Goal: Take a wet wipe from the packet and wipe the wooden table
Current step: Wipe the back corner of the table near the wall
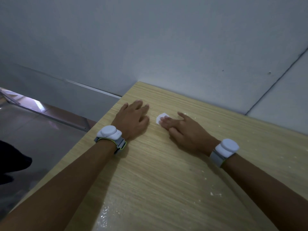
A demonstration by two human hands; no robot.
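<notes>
The wiping step is in hand. The wipe [161, 117], folded small and white, lies flat on the table [166, 172] under the fingertips of the right hand [185, 129]; those fingers are straight and press it down rather than pinching it, with the index finger lifted a little to the side. Only the wipe's far corner shows beyond the fingertips. Just to the left of the wipe, the left hand [133, 119] rests palm-down on the wood with its fingers spread and relaxed, holding nothing, apparently steadying the body. Each wrist carries a white band [109, 133]. The packet is not in view, so the taking step looks done. Nearer the person than the wipe, the wood shows a wet sheen and pale flecks [215, 194], and more flecks lie to the right of the wipe, so much of the surface seems still unwiped. The wipe sits close to the wall [166, 47] behind the table's far corner. The next move, I judge, calls for keeping flat pressure through the fingers and drawing the wipe back toward the flecks in overlapping strokes, without letting the small pad slip from under the fingertips or bunch up.
</notes>
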